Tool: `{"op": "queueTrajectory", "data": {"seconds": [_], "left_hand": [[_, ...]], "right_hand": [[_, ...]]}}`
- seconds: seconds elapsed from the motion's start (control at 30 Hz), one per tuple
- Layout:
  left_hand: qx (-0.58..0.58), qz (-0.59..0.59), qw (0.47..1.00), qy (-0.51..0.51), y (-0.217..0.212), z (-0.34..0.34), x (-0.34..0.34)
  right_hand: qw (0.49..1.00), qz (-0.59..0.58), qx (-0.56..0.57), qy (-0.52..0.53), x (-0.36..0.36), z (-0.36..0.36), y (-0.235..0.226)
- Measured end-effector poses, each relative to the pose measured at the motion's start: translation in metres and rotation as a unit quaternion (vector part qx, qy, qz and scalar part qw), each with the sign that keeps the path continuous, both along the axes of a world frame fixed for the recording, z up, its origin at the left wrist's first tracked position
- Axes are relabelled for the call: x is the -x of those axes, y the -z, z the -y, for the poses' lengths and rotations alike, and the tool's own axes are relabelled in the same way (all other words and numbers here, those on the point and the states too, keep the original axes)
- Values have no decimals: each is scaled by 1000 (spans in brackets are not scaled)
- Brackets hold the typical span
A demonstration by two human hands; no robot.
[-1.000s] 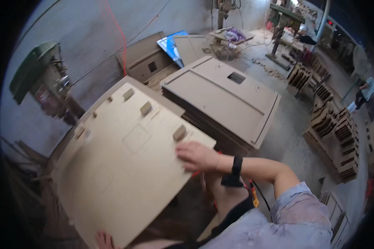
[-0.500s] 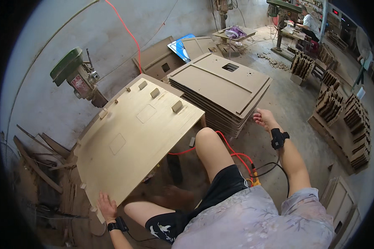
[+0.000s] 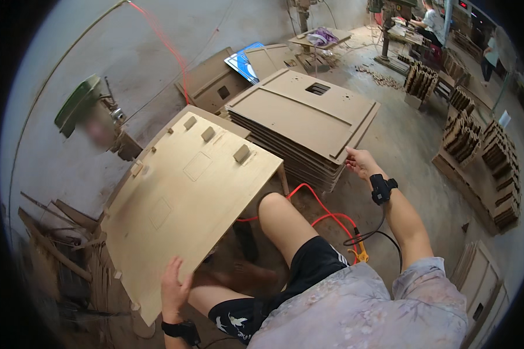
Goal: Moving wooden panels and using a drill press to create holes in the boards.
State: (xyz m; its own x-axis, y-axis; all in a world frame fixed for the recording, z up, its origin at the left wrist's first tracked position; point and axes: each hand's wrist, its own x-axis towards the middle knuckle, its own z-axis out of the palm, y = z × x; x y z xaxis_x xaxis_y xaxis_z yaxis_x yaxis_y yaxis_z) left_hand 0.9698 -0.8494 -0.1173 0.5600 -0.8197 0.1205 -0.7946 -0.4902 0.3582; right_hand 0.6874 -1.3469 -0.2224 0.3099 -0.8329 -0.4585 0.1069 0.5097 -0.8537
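Right hand (image 3: 362, 164): fingers curled narrow, tips at the near right corner of the top brown panel (image 3: 291, 110); the underside of the contact is hidden, so cannot tell whether it pinches the edge. Left hand (image 3: 174, 288): blurred, fingers spread wide, thumb apart, at the near edge of the light wooden board (image 3: 209, 200); touch cannot be confirmed. Black devices on both wrists (image 3: 382, 188). The top brown panel lies flat on a stack of similar panels (image 3: 285, 145), to the left of and beyond the right hand; its long axis runs from far left to near right, ending at that hand, with its rectangular opening toward the far side. The light board's long axis runs from the left hand away to far right; small wooden blocks (image 3: 241, 153) stand at its far end. Writing: none legible near either hand. Beyond the brown stack, a blue-and-white printed sheet (image 3: 244, 64) leans among other panels, its print too small to read. White figure on the shorts (image 3: 239, 317), right of the left hand. Nearer than the right hand: red hose (image 3: 335, 216) and yellow-orange fitting (image 3: 363, 255). Right of it, well apart: rows of brown pieces (image 3: 463, 136).
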Motion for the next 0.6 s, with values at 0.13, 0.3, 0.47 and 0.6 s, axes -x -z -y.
{"op": "queueTrajectory", "data": {"seconds": [0.13,0.3,0.47,0.6], "left_hand": [[46,-305,940,144,-32,113,43],[63,-583,802,114,-14,242,49],[151,-775,613,-18,42,381,40],[242,-734,634,3,75,420,26]], "right_hand": [[996,50,68,-13,2,-2,9],[985,155,68,26,-59,-24,13],[987,142,53,61,-59,-47,-25],[983,163,65,54,-78,-53,-18]]}}
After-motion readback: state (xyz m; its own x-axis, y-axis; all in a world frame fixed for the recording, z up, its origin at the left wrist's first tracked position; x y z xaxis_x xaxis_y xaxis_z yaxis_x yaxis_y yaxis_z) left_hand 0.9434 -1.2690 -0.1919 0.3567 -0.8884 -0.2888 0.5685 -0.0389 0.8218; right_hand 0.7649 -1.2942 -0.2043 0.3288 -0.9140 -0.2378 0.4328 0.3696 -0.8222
